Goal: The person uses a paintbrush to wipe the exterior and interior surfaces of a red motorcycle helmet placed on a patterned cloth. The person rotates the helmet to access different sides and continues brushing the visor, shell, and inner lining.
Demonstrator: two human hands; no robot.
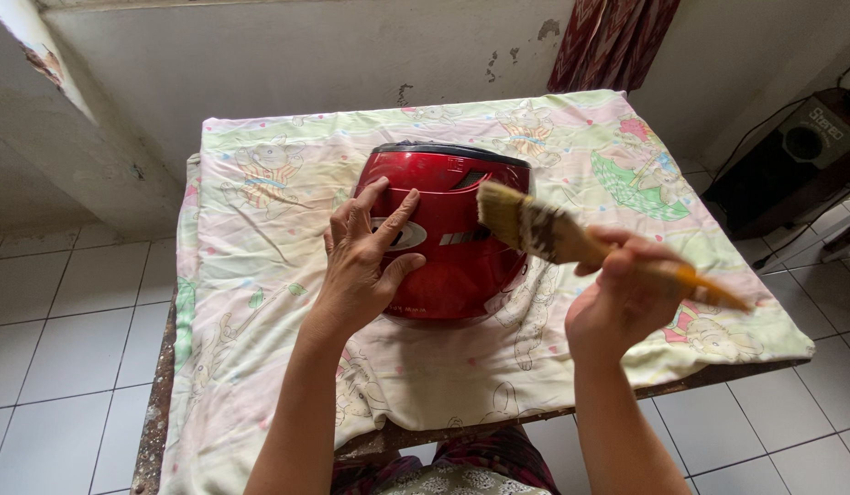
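Note:
A glossy red helmet lies in the middle of a table covered with a pale cartoon-print cloth. My left hand rests flat on the helmet's left side with fingers spread. Held in my right hand is a paintbrush with a yellow-orange handle. Its tan bristles hover over the helmet's right side; I cannot tell if they touch it.
The cloth hangs over the table's front and left edges. A grey wall rises behind the table, with a dark red curtain at the top right. A black speaker stands on the white tiled floor at right.

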